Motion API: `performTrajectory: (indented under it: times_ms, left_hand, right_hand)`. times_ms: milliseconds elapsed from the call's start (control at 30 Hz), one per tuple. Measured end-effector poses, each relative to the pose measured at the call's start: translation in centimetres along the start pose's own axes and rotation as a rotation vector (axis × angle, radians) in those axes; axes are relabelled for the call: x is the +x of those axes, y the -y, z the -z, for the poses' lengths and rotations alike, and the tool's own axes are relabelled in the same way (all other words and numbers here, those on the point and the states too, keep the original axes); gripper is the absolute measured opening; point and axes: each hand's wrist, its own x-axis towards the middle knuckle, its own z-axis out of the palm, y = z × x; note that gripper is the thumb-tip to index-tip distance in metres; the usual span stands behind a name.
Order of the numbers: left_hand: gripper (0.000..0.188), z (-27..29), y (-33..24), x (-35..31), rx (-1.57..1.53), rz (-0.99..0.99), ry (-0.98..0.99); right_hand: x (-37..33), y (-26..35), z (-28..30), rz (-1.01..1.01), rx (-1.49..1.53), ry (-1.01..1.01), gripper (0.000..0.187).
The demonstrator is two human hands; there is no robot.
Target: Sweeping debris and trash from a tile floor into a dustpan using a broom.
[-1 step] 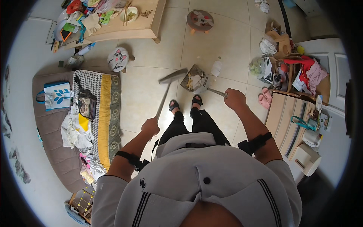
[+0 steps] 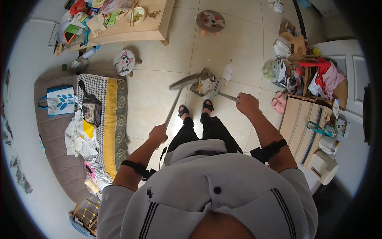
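My left hand is closed around the long handle of a broom. Its wide grey head is low over the tiled floor, its right end at the left edge of a dustpan. My right hand grips the dustpan's metal handle. Crumpled pale paper and yellowish scraps lie in the pan, which rests on the floor just ahead of my feet. Beyond its right side lies a white piece of paper.
A cluttered wooden table stands far left, with a cat-pattern stool near it and another round stool ahead. A sofa lines the left. Pink slippers, boxes and a wooden cabinet are at right.
The broom head has shifted slightly right and toward me, closer against the dustpan. The dustpan and my right hand look unmoved.
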Motion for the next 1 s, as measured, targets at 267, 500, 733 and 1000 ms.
performTrajectory:
  times_ms: [267,500,733,1000]
  left_hand:
    - [0.062,0.9,5.0,-6.1,-0.774,0.281,0.197]
    - [0.060,-2.5,9.3,-10.5,-0.966,0.448,0.040]
    - [0.054,-4.1,15.9,-9.3,-1.162,0.651,-0.218]
    - [0.006,-0.8,23.9,0.4,-1.344,0.673,-0.055]
  right_hand:
    - [-0.1,-0.1,-0.6,0.027,0.010,-0.014,0.019]
    - [0.2,0.1,-0.5,0.035,-0.073,-0.041,0.020]
    - [0.4,1.5,-0.7,-0.012,-0.114,-0.002,0.022]
    - [0.0,4.2,-1.4,-0.031,-0.147,0.013,0.022]
